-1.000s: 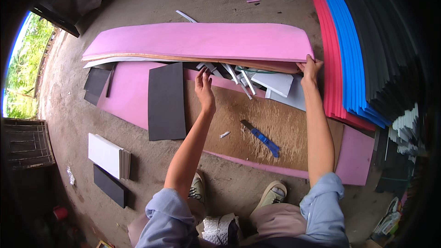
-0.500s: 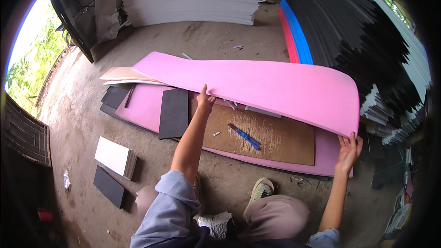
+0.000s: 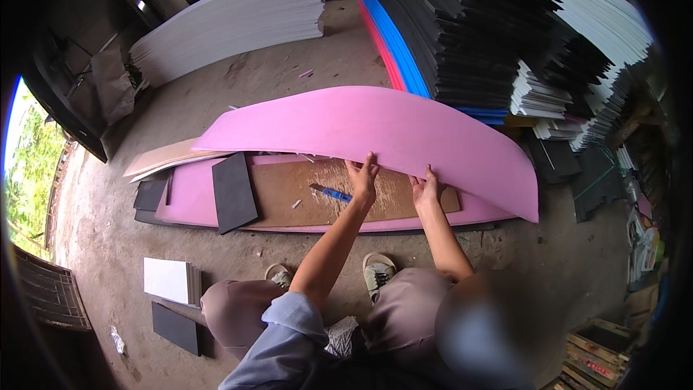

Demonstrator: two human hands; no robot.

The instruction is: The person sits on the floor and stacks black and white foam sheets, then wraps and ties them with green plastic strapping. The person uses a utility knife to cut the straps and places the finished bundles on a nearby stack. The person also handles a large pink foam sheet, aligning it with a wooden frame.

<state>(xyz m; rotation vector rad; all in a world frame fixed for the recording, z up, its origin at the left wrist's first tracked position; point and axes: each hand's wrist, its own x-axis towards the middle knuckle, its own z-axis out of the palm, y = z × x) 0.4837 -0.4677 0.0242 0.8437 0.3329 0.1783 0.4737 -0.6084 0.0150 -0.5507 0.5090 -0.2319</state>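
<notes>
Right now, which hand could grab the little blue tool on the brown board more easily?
Probably the left hand. It holds the edge of the lifted pink sheet almost directly above the blue tool on the brown board. The right hand has its grip farther to the side.

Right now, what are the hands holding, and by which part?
Both hold the pink foam sheet by its near long edge, around the middle: left hand and right hand side by side, fingers up against the sheet.
</notes>
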